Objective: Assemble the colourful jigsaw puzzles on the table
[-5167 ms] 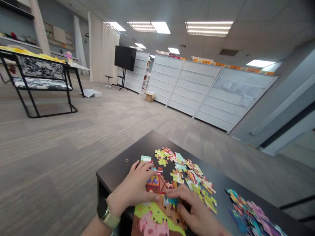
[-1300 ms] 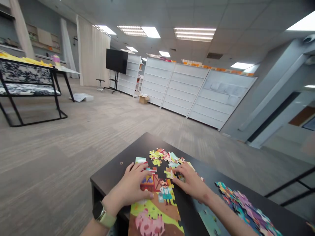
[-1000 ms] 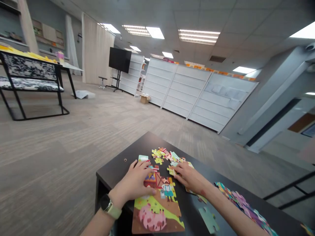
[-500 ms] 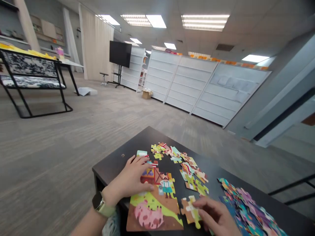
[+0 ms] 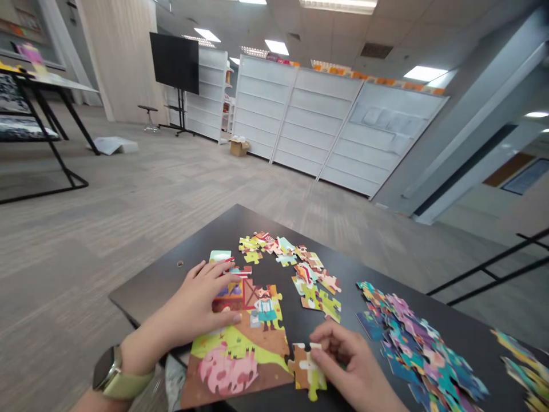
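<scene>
My left hand (image 5: 208, 297) lies with its fingers stretched over the upper left of a partly joined jigsaw puzzle (image 5: 240, 343). The joined part shows a pink pig, a farmer with a bucket and a red barn; my fingers cover some of the barn side. Between the thumb and fingers of my right hand (image 5: 343, 357) is a brown and green puzzle piece (image 5: 303, 371). It is just off the lower right edge of the joined part; whether they touch I cannot tell. Loose farm puzzle pieces (image 5: 309, 286) lie in an arc behind.
A heap of blue and purple puzzle pieces (image 5: 422, 343) covers the right of the black table (image 5: 163, 289). More pieces (image 5: 527, 366) lie at its far right. Black metal bars (image 5: 489, 272) stand beyond the right edge. White shelves (image 5: 309, 114) line the back of the room.
The view has turned right, bringing more pieces into sight. The piece in my right hand has been turned slightly and is more upright beside the joined part. My left hand keeps its place on the puzzle.
</scene>
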Available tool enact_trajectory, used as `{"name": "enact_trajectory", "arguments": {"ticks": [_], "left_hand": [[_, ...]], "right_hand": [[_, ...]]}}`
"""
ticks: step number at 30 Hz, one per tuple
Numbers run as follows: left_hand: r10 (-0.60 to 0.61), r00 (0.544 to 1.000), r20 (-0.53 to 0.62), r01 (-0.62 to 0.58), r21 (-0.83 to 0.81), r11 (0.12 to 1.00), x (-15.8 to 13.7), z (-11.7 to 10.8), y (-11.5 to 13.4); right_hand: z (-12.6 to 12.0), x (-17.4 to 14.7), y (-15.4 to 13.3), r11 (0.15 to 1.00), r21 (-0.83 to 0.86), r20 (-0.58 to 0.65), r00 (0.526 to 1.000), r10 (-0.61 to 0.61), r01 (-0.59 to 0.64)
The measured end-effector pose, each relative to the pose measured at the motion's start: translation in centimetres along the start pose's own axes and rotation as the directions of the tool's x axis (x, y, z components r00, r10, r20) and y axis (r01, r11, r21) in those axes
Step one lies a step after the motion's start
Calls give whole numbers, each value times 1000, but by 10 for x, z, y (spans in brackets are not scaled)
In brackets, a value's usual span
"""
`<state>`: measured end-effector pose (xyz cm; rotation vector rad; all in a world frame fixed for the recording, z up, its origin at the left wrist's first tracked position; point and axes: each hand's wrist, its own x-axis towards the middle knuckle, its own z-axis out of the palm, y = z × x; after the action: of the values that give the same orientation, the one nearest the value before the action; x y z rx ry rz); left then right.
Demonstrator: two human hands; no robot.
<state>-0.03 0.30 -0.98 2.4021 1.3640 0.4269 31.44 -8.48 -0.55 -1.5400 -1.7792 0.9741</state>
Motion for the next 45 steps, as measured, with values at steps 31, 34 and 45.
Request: {"name": "enact_trajectory", "arguments": {"ticks": [31, 34, 45], "left_hand": [[1, 1000, -1, -1, 20, 1000, 1, 4, -2], [15, 1000, -19, -14, 32, 999, 1, 7, -8], [284, 958, -38, -287, -102, 953, -8, 8, 81]], "right_hand": [[8, -12, -12, 815, -558, 63, 987, -147, 157], [13, -9, -16, 806, -574, -6, 984, -181, 145], [-5, -1, -24, 906, -423, -165, 985, -54, -21]]}}
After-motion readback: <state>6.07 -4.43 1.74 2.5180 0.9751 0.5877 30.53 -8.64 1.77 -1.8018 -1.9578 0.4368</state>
